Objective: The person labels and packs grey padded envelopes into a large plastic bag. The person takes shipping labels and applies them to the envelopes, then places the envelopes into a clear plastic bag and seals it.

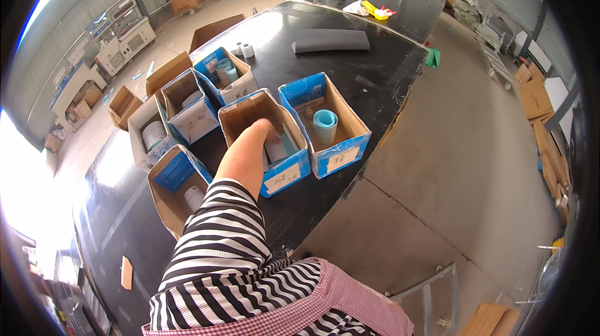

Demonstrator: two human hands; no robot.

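Head view: left hand (265,131) is down inside an open cardboard box with blue outer walls (240,117), which sits on the long black table (350,86) near its front edge. The fingers are below the box rim, in among pale rolls (276,150) at the bottom. Can't tell if the hand is spread, closed or pinching a roll; the back of the wrist blocks it. The forearm is bare, with a black-and-white striped sleeve (212,242) from the elbow back. Right hand is not in the frame.

Just right of that box, touching or nearly touching it, is a second blue box (350,125) with one light-blue roll (325,122) standing upright inside. Both boxes have a white label on the front wall.

To the left, more open boxes stand in a loose cluster: one near the sleeve (164,195) with a white roll in it, one white-sided (139,125) with a roll, one with a blue rim (199,125), and one further back (240,86) holding bluish rolls. Two small white rolls (244,50) stand on the table behind that one.

Further back on the table lies a dark grey flat pad (331,40). The floor to the right is bare concrete (456,167), with flattened cardboard (537,95) stacked by the far wall.
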